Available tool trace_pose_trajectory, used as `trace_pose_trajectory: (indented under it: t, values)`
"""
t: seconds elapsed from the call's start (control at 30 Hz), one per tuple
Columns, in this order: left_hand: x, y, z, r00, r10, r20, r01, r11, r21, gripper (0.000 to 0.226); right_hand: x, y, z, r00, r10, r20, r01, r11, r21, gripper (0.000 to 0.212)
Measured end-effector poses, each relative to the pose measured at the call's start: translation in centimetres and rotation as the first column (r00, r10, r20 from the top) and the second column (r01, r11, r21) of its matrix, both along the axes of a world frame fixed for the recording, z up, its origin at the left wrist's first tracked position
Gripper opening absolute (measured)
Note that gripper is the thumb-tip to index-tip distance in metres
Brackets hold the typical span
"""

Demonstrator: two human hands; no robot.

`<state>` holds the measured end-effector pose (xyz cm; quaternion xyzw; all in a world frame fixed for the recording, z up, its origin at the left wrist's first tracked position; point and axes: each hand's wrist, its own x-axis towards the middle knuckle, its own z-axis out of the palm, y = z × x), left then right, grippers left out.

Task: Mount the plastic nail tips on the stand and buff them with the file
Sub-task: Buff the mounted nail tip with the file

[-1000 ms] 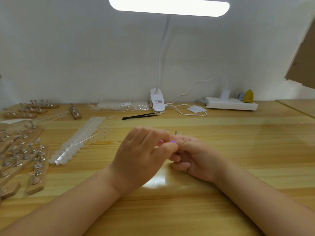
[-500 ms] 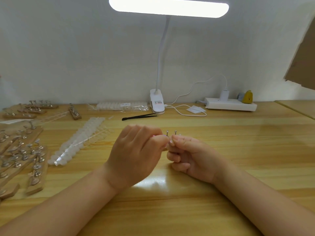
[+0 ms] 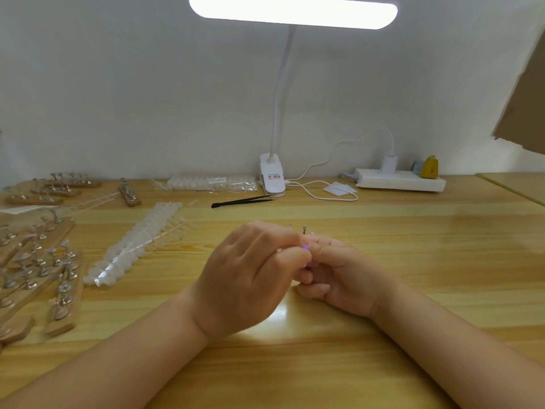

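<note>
While both hands meet over the middle of the wooden table (image 3: 383, 261), the left hand (image 3: 250, 278) has its fingers curled and its thumb and forefinger pinched on a small purple file (image 3: 305, 248), of which only a sliver shows between the fingertips. The right hand (image 3: 342, 278) is curled too, wrapped round a nail stand (image 3: 303, 230); only a few metal pegs of that stand poke up just beyond the knuckles, and the rest is hidden inside the fist. Whether a nail tip sits on the peg under the file cannot be told, since the fingers cover it. The two hands touch at the fingertips, and both forearms rest on the table.

To the left of the left hand lies a long strip of clear plastic nail tips (image 3: 132, 246), running diagonally away from it. Farther left still, a crowd of wooden stands with metal pegs (image 3: 38, 261) lies in rows, and more of them (image 3: 59, 187) sit beyond, toward the wall. Beyond the hands, black tweezers (image 3: 241, 201) lie flat, with a bag of nail tips (image 3: 212, 183) behind them. A white clip lamp (image 3: 272, 177) stands behind the tweezers, its lit head above the scene. Beyond and to the right of the right hand is a white power strip (image 3: 401, 180) with a plug in it and a cable looping toward the lamp.
</note>
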<state>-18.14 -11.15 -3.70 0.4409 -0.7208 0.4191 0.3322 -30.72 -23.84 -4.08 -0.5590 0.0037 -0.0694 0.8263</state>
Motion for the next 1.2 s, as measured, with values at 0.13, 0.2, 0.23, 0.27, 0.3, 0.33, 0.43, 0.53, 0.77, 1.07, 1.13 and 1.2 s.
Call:
trace_pose_trajectory:
  t: [0.13, 0.2, 0.23, 0.27, 0.3, 0.33, 0.43, 0.53, 0.77, 1.07, 1.13, 1.2]
  values:
    - [1.3, 0.3, 0.2, 0.988, 0.142, -0.065, -0.138, 0.988, 0.069, 0.022, 0.0, 0.1, 0.0, 1.000, -0.009, -0.019, 0.010, 1.000, 0.015, 0.022]
    - [1.1, 0.4, 0.3, 0.991, 0.103, -0.086, -0.100, 0.994, 0.043, 0.020, 0.0, 0.1, 0.0, 0.997, -0.071, -0.032, 0.073, 0.996, 0.042, 0.019]
    - [0.8, 0.4, 0.3, 0.995, 0.062, -0.079, -0.060, 0.998, 0.025, 0.019, 0.0, 0.1, 0.0, 0.994, -0.104, -0.039, 0.106, 0.993, 0.054, 0.016]
    - [0.5, 0.4, 0.3, 0.998, 0.024, -0.064, -0.023, 1.000, 0.012, 0.019, 0.0, 0.2, 0.0, 0.991, -0.125, -0.040, 0.128, 0.990, 0.058, 0.014]
    - [0.2, 0.3, 0.2, 0.999, 0.005, -0.046, -0.005, 1.000, 0.001, 0.020, 0.0, 0.2, 0.0, 0.990, -0.135, -0.039, 0.137, 0.989, 0.054, 0.015]
    - [0.1, 0.3, 0.1, 1.000, 0.010, -0.027, -0.010, 1.000, -0.009, 0.022, 0.0, 0.3, 0.0, 0.990, -0.138, -0.036, 0.140, 0.989, 0.048, 0.015]
    - [0.4, 0.2, 0.0, 0.994, 0.111, -0.005, -0.111, 0.994, 0.001, 0.029, -0.1, 0.4, 0.2, 0.988, -0.151, -0.018, 0.152, 0.988, 0.042, 0.014]
    - [1.1, 0.2, 0.1, 0.978, 0.185, -0.101, -0.177, 0.981, 0.080, 0.031, 0.0, 0.4, 0.3, 0.981, -0.196, -0.010, 0.196, 0.980, 0.042, 0.021]
    - [-0.5, 0.2, 1.3, 0.380, 0.049, -0.924, 0.260, 0.953, 0.157, 0.018, 0.4, 0.4, 0.3, 0.919, -0.391, -0.058, 0.395, 0.915, 0.083, 0.011]
    - [-1.4, 0.1, 1.4, 0.064, 0.084, -0.994, 0.404, 0.909, 0.103, 0.015, 0.7, 0.7, 0.2, 0.929, -0.369, -0.038, 0.369, 0.929, 0.013, 0.013]
    - [-1.6, 0.1, 1.3, 0.054, 0.120, -0.991, 0.429, 0.894, 0.131, 0.015, 0.6, 0.8, 0.2, 0.935, -0.353, -0.021, 0.353, 0.936, -0.001, 0.016]
    - [-2.0, 0.1, 1.1, 0.064, 0.169, -0.983, 0.463, 0.868, 0.180, 0.017, 0.6, 0.8, 0.3, 0.939, -0.343, -0.013, 0.342, 0.939, -0.022, 0.019]
